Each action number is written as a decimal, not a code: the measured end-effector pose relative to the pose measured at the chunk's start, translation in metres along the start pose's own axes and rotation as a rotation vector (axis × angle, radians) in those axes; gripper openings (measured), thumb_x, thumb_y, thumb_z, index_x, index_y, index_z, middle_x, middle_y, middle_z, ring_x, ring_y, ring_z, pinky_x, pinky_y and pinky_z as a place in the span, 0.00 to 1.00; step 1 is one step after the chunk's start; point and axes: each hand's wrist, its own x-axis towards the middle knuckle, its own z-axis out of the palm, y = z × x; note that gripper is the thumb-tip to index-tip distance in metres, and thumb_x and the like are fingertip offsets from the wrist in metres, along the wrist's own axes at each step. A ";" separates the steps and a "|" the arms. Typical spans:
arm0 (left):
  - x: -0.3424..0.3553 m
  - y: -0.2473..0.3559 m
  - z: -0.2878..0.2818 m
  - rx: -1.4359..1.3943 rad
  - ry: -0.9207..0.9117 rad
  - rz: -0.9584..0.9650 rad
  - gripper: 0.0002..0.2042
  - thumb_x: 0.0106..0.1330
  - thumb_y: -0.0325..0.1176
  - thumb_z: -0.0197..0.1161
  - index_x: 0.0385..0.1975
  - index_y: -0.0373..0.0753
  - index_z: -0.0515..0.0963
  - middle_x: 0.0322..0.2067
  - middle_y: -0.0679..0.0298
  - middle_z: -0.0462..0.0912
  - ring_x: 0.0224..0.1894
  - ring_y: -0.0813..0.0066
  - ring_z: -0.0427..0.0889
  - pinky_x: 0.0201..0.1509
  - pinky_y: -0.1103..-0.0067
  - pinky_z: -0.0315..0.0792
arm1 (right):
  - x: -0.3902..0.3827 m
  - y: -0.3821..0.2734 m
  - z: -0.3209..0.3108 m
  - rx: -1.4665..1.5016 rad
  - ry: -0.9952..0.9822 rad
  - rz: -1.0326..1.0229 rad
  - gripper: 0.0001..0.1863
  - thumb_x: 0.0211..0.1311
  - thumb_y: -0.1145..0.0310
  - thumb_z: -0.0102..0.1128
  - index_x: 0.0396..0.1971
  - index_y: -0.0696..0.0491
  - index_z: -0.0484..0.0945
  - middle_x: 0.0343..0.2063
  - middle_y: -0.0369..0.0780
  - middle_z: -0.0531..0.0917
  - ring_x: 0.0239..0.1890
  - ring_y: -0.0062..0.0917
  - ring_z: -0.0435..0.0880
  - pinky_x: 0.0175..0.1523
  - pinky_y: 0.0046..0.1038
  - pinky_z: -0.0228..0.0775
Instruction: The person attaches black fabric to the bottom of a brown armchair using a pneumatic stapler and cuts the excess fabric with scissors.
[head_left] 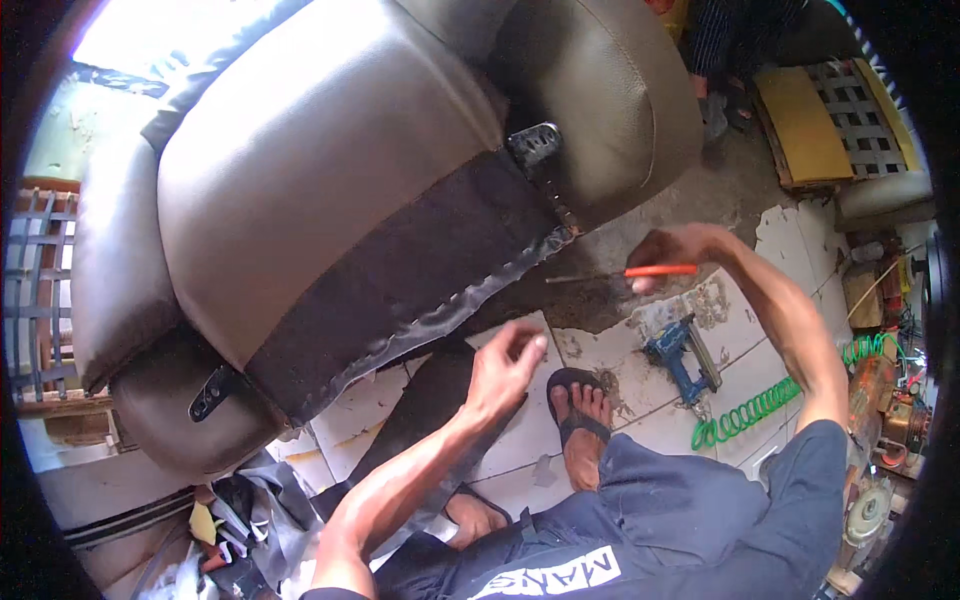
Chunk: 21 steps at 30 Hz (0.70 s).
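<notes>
In my right hand [668,258] is a screwdriver [660,270] with an orange handle, its thin dark shaft pointing left over the floor. My left hand [505,368] hangs loosely curled just off the seat's lower edge, and nothing shows in it. Ahead lies a large brown leather upholstered seat [320,150], tilted. A black fabric panel [410,255] crosses its underside, with a row of staples or stitches along the puckered leather edge [430,325]. Two black metal brackets stick out, one at the upper right [535,145] and one at the lower left [208,395].
A blue pneumatic stapler [683,362] lies on the tiles beside my sandalled foot [582,420], near a coiled green air hose [745,415]. Fabric scraps [265,515] pile up at lower left. Webbed wooden frames stand at far left [40,290] and upper right [855,120]. Another person's feet [722,110] show beyond.
</notes>
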 end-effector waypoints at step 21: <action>0.050 0.015 0.039 -0.776 0.516 -0.133 0.12 0.69 0.40 0.66 0.38 0.37 0.83 0.29 0.68 0.83 0.29 0.79 0.79 0.39 0.79 0.71 | 0.055 -0.004 -0.007 -0.006 -0.002 -0.146 0.26 0.62 0.38 0.63 0.30 0.50 0.84 0.17 0.32 0.76 0.20 0.20 0.74 0.27 0.29 0.66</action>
